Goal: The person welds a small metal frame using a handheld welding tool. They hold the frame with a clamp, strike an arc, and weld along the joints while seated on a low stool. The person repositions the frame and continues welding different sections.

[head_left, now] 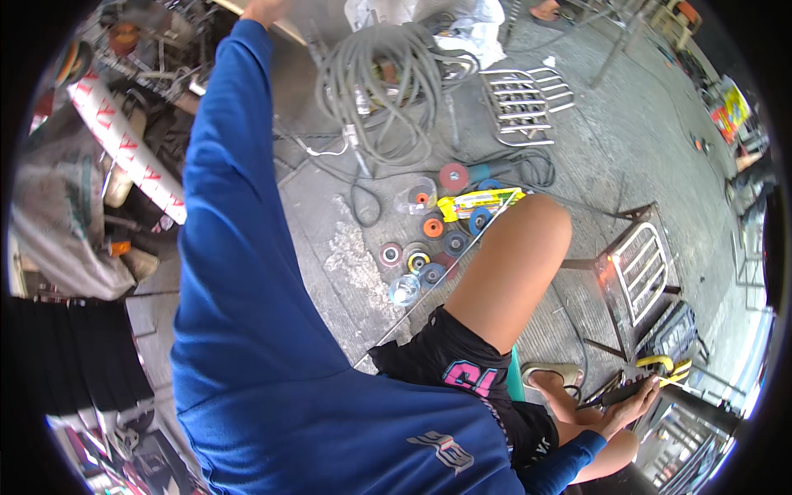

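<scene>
My left arm reaches to the top edge, where my left hand (264,10) is mostly cut off. It is near a pale strip's edge, and its fingers do not show. Low at the right, my right hand (634,406) is closed around the dark handle of what looks like a welding electrode holder (620,392). Beyond it, yellow-handled tools (667,368) lie close by. A metal rack with silver bars (642,272) stands above them on a brown frame, with a glowing orange spot on its near edge.
Several grinding discs (433,227) lie on the concrete with a yellow packet (478,203) and an angle grinder (478,173). A large coil of grey cable (379,91) and another silver rack (518,107) are farther off. Loose cables cross the floor. A white-and-red tube (124,144) leans at left.
</scene>
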Action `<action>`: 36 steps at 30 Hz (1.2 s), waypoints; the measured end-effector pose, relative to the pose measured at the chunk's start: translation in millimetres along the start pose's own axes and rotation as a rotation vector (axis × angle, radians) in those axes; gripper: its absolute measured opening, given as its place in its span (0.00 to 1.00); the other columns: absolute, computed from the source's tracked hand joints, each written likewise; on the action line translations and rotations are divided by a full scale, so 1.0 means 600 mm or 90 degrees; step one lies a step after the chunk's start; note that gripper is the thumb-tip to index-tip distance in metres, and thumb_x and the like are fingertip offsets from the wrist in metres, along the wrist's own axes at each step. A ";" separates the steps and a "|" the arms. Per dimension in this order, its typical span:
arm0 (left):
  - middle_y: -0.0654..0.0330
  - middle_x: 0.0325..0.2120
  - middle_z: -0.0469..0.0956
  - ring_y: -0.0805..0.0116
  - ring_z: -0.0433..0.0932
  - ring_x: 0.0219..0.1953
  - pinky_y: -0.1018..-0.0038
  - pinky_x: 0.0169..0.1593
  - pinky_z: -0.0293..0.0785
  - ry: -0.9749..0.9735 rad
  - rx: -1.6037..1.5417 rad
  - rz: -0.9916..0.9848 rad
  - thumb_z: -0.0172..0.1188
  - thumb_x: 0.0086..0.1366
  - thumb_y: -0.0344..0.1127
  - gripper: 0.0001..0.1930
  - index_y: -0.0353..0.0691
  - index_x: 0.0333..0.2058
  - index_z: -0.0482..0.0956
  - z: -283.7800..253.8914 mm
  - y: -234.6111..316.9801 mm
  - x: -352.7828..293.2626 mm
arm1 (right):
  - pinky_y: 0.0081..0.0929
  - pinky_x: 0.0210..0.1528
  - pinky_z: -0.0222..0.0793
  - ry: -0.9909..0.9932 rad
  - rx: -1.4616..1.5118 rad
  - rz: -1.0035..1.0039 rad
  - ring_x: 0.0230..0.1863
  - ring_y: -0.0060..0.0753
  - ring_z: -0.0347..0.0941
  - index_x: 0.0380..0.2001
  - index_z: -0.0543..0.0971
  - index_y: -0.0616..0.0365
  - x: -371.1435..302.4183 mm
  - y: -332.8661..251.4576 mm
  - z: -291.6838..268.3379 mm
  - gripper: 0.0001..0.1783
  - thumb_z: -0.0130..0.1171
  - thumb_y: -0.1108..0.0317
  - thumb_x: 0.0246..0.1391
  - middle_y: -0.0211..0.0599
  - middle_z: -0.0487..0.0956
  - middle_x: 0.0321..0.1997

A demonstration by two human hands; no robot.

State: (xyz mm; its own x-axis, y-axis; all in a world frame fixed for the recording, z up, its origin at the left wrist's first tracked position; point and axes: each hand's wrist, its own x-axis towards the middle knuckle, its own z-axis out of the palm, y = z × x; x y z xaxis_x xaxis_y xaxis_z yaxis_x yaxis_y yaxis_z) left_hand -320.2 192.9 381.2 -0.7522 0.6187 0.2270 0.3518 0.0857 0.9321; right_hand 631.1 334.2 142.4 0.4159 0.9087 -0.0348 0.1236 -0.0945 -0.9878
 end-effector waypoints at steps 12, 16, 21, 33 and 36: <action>0.64 0.29 0.79 0.71 0.73 0.28 0.74 0.32 0.69 -0.097 0.257 0.010 0.58 0.79 0.51 0.19 0.38 0.45 0.83 0.034 -0.002 0.095 | 0.22 0.39 0.70 0.067 -0.002 -0.056 0.38 0.19 0.72 0.57 0.82 0.54 -0.037 -0.026 -0.042 0.21 0.66 0.52 0.71 0.25 0.80 0.42; 0.63 0.30 0.80 0.70 0.74 0.28 0.73 0.33 0.70 -0.105 0.275 0.027 0.58 0.79 0.51 0.19 0.38 0.46 0.83 0.035 0.001 0.101 | 0.23 0.41 0.71 0.108 -0.012 -0.044 0.40 0.21 0.73 0.61 0.80 0.54 -0.060 -0.041 -0.028 0.24 0.65 0.51 0.72 0.26 0.80 0.44; 0.63 0.30 0.80 0.69 0.74 0.28 0.72 0.33 0.70 -0.107 0.287 0.045 0.58 0.79 0.50 0.19 0.38 0.46 0.83 0.034 0.003 0.109 | 0.24 0.42 0.71 0.104 0.001 -0.033 0.42 0.22 0.74 0.62 0.79 0.54 -0.058 -0.049 -0.015 0.26 0.64 0.50 0.72 0.27 0.79 0.46; 0.61 0.31 0.80 0.67 0.76 0.30 0.70 0.34 0.72 -0.119 0.320 0.069 0.58 0.79 0.50 0.19 0.38 0.47 0.83 0.045 0.022 0.121 | 0.20 0.37 0.60 0.075 0.006 -0.090 0.37 0.17 0.66 0.58 0.83 0.56 -0.044 -0.035 0.007 0.24 0.68 0.50 0.70 0.20 0.74 0.40; 0.61 0.31 0.80 0.66 0.76 0.30 0.70 0.34 0.72 -0.126 0.332 0.074 0.58 0.79 0.50 0.19 0.38 0.47 0.83 0.046 0.019 0.132 | 0.18 0.34 0.60 0.095 0.011 -0.102 0.34 0.14 0.65 0.54 0.84 0.53 -0.044 -0.033 0.011 0.19 0.67 0.52 0.70 0.18 0.72 0.35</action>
State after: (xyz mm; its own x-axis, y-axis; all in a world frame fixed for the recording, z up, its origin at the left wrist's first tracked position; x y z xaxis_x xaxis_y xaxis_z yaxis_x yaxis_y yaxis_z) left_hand -360.2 264.4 401.9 -0.5910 0.7770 0.2167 0.6924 0.3509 0.6304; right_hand 611.9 314.8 162.1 0.5211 0.8411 0.1450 0.1837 0.0554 -0.9814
